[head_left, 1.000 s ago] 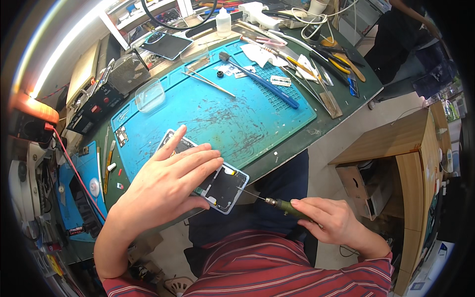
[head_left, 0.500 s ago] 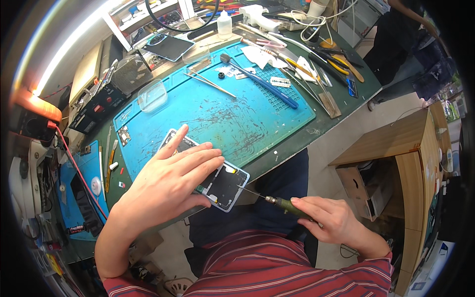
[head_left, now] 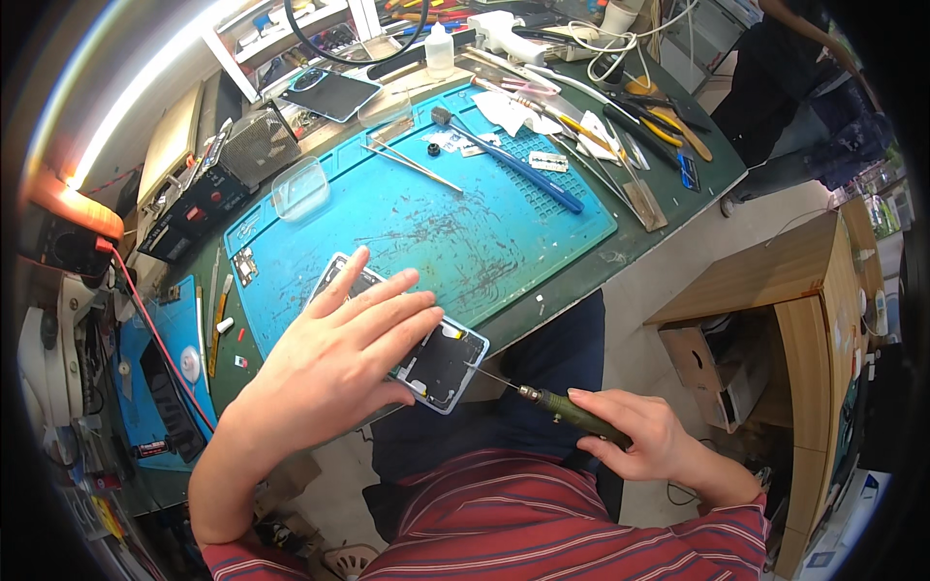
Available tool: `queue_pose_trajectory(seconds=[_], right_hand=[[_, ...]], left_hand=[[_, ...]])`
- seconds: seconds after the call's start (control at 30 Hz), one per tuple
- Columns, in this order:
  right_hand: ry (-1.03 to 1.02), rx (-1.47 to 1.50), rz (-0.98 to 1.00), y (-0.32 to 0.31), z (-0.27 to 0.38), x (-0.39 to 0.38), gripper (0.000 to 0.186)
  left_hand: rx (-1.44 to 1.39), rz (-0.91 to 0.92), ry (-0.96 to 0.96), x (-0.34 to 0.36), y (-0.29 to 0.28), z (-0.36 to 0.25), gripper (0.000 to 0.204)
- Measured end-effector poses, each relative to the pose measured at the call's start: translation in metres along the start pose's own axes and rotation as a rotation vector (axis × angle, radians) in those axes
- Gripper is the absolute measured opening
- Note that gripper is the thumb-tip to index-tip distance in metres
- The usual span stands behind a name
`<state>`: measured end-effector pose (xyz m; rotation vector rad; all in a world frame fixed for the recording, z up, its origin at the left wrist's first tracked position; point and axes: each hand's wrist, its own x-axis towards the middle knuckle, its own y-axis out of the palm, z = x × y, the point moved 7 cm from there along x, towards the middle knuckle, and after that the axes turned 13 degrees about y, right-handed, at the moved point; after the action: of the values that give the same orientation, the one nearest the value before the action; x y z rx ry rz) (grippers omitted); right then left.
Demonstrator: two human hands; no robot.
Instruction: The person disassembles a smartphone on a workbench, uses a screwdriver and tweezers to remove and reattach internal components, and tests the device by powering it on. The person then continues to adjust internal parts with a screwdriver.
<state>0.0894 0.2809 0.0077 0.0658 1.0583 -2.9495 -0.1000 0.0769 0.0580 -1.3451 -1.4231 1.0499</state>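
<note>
An opened phone frame (head_left: pixel 448 373), dark inside with a pale blue rim, lies at the near edge of the blue work mat (head_left: pixel 320 208). My left hand (head_left: pixel 339 344) rests across its upper part with fingers stretched and spread, hiding much of the inside. The thumb lies by the frame's near side. My right hand (head_left: pixel 644 431) is closed around a dark green pen-shaped rotary tool (head_left: pixel 572 412) with a metal chuck and a long thin bit. The bit's tip meets the phone frame close to its right end; whether it touches the surface I cannot tell.
Tweezers (head_left: pixel 412 165), a blue-handled brush (head_left: pixel 513 160), a razor blade (head_left: pixel 548 161) and a clear plastic tray (head_left: pixel 300 188) lie on the mat. Pliers (head_left: pixel 654 124) and other tools crowd the far right. A power supply (head_left: pixel 199 208) stands left, near a wooden cabinet (head_left: pixel 746 276) opposite.
My right hand has shifted slightly right along the rotary tool, with more of its body showing. My left fingers have spread a little. The phone frame looks unmoved.
</note>
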Motion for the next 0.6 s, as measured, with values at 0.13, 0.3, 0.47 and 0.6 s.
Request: queue_pose_trajectory(seconds=[0.13, 0.3, 0.47, 0.6], right_hand=[[0.088, 0.098, 0.087, 0.001, -0.004, -0.001, 0.068], [0.064, 0.106, 0.054, 0.001, -0.006, -0.001, 0.068], [0.054, 0.099, 0.047, -0.005, -0.003, 0.006, 0.068], [0.06, 0.086, 0.019, -0.015, -0.003, 0.024, 0.067]], left_hand=[[-0.218, -0.037, -0.03, 0.002, 0.001, -0.008, 0.071], [-0.249, -0.162, 0.004, 0.017, -0.001, -0.014, 0.054], [-0.186, -0.28, 0.049, 0.025, 0.006, -0.012, 0.041], [-0.202, -0.363, -0.015, 0.026, 0.006, 0.001, 0.041]])
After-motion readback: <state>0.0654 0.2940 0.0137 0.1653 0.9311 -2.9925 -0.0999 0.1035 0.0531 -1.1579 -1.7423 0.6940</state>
